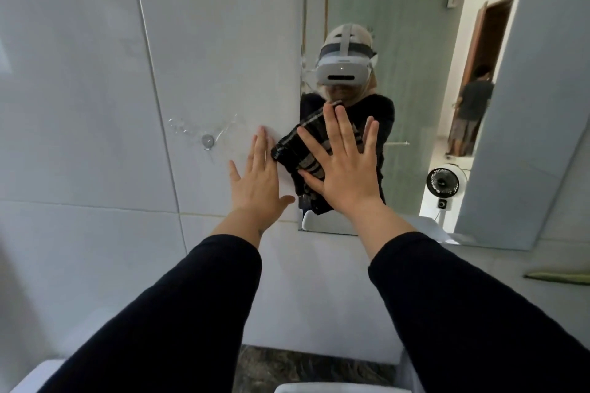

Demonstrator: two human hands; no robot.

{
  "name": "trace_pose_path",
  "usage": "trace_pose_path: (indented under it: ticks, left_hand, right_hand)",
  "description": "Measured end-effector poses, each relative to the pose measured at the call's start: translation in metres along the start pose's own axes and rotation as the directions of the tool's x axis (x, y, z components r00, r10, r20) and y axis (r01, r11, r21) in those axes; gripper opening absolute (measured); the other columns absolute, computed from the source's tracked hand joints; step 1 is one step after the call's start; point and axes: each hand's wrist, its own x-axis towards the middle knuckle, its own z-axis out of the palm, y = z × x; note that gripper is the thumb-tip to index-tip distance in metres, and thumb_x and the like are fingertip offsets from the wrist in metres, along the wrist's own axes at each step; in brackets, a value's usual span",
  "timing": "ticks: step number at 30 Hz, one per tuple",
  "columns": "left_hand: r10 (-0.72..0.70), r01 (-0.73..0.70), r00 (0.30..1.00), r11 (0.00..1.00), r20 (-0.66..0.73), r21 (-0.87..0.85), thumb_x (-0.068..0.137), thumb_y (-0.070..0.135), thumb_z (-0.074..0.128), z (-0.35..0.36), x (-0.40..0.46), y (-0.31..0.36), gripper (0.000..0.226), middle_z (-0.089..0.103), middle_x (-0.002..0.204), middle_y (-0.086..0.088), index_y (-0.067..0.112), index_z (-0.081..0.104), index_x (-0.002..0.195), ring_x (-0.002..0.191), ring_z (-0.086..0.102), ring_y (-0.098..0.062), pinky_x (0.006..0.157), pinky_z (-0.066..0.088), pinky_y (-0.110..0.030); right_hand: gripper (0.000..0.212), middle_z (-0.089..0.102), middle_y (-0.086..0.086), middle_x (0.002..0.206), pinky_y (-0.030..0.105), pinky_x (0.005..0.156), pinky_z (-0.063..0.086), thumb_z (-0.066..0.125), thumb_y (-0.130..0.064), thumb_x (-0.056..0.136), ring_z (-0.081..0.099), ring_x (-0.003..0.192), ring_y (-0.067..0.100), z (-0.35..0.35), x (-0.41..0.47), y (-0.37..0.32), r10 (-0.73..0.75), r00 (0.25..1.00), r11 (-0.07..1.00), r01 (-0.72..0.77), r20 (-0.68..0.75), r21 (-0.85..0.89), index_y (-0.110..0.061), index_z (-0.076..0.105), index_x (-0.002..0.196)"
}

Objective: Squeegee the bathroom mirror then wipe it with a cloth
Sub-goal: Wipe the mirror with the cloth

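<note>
The bathroom mirror (402, 25) hangs on the white tiled wall, upper right of centre. My right hand (344, 169) presses a dark plaid cloth (295, 150) flat against the mirror's lower left part, fingers spread over it and thumb against its lower edge. My left hand (258, 179) lies flat on the tile just left of the mirror's edge, fingers apart and holding nothing. No squeegee shows in view. The mirror reflects me with a headset on, and the cloth.
A small round wall hook (207, 140) with clear tape marks sits left of my left hand. A greenish object (562, 277) lies at the right edge. Below are a dark stone counter (303, 364) and a white basin rim (319, 388). The mirror reflects a fan, a doorway and another person.
</note>
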Motion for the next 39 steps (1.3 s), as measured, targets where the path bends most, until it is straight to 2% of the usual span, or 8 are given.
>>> trace_pose_path:
  ticks: [3, 7, 13, 18, 22, 29, 34, 39]
  left_hand:
    - [-0.024, 0.024, 1.0, 0.999, 0.013, -0.029, 0.083, 0.051, 0.063, 0.001, -0.005, 0.014, 0.114, -0.036, 0.154, -0.004, 0.009, -0.021, 0.149, 0.148, -0.015, -0.018, 0.116, 0.008, -0.057]
    - [-0.062, 0.065, 0.998, 0.994, 0.029, -0.091, 0.081, 0.054, 0.064, 0.002, -0.007, 0.031, 0.118, -0.035, 0.154, -0.008, 0.008, -0.021, 0.149, 0.148, -0.012, -0.022, 0.116, 0.01, -0.058]
    - [-0.151, 0.148, 0.988, 0.978, -0.011, -0.145, 0.082, 0.048, 0.067, 0.009, -0.004, 0.045, 0.118, -0.033, 0.155, -0.007, 0.009, -0.021, 0.149, 0.149, -0.003, -0.025, 0.117, 0.01, -0.058]
    - [-0.184, 0.14, 0.968, 0.961, -0.173, -0.239, 0.086, 0.039, 0.066, 0.015, -0.019, 0.085, 0.11, -0.022, 0.159, -0.003, 0.012, -0.019, 0.149, 0.148, 0.003, -0.024, 0.118, 0.01, -0.053]
    - [-0.192, 0.151, 0.974, 0.945, -0.12, -0.29, 0.084, 0.039, 0.068, 0.031, -0.038, 0.119, 0.111, -0.019, 0.159, -0.004, 0.012, -0.018, 0.15, 0.148, 0.002, -0.026, 0.119, 0.013, -0.05]
    - [-0.166, 0.154, 0.986, 0.963, -0.036, -0.222, 0.086, 0.047, 0.063, 0.049, -0.043, 0.128, 0.108, -0.028, 0.156, -0.001, 0.013, -0.018, 0.15, 0.149, 0.002, -0.023, 0.119, 0.01, -0.053]
    - [-0.145, 0.13, 0.988, 0.968, -0.054, -0.214, 0.083, 0.044, 0.068, 0.05, -0.046, 0.123, 0.111, -0.026, 0.157, 0.001, 0.016, -0.015, 0.151, 0.148, 0.008, -0.021, 0.118, 0.014, -0.053]
    - [-0.108, 0.093, 0.992, 0.972, -0.062, -0.214, 0.081, 0.044, 0.069, 0.05, -0.045, 0.119, 0.111, -0.026, 0.157, 0.003, 0.017, -0.012, 0.152, 0.147, 0.011, -0.021, 0.117, 0.019, -0.05]
  right_hand:
    - [0.078, -0.009, 0.01, 0.16, 0.066, 0.112, -0.002, 0.032, -0.069, 0.088, -0.021, 0.144, 0.025, -0.003, -0.007, 0.018, -0.02, 1.0, 0.999, 0.02, 0.017, -0.027, -0.038, 0.002, 0.152]
    - [0.079, -0.01, 0.008, 0.159, 0.067, 0.11, -0.002, 0.031, -0.07, 0.086, -0.007, 0.148, 0.027, -0.003, -0.03, 0.053, 0.042, 0.998, 0.999, -0.041, 0.036, -0.027, -0.04, 0.001, 0.152]
    - [0.077, -0.009, 0.013, 0.158, 0.068, 0.107, -0.007, 0.021, -0.07, 0.086, -0.004, 0.148, 0.031, -0.004, -0.066, 0.121, 0.221, 0.97, 0.975, -0.217, 0.097, -0.056, -0.038, -0.002, 0.152]
    - [0.078, -0.014, 0.02, 0.158, 0.067, 0.107, -0.008, 0.021, -0.07, 0.088, -0.013, 0.146, 0.032, -0.004, -0.093, 0.159, 0.4, 0.901, 0.917, -0.394, 0.169, -0.067, -0.038, -0.015, 0.149]
    - [0.08, -0.016, 0.023, 0.157, 0.068, 0.111, -0.002, 0.021, -0.068, 0.088, -0.015, 0.146, 0.036, 0.0, -0.112, 0.178, 0.562, 0.802, 0.82, -0.572, 0.204, -0.011, -0.034, -0.022, 0.147]
    - [0.075, -0.003, 0.031, 0.156, 0.069, 0.107, -0.004, 0.019, -0.067, 0.09, -0.004, 0.145, 0.043, 0.014, -0.135, 0.183, 0.601, 0.785, 0.784, -0.615, 0.149, 0.082, -0.03, -0.009, 0.149]
    - [0.076, -0.003, 0.034, 0.154, 0.069, 0.108, -0.001, 0.015, -0.066, 0.09, -0.005, 0.144, 0.045, 0.037, -0.183, 0.18, 0.617, 0.771, 0.762, -0.635, 0.155, 0.125, -0.037, -0.032, 0.142]
    - [0.077, 0.002, 0.038, 0.152, 0.066, 0.111, 0.001, 0.017, -0.063, 0.093, -0.001, 0.142, 0.05, 0.043, -0.189, 0.175, 0.645, 0.754, 0.746, -0.656, 0.121, 0.111, -0.03, -0.027, 0.147]
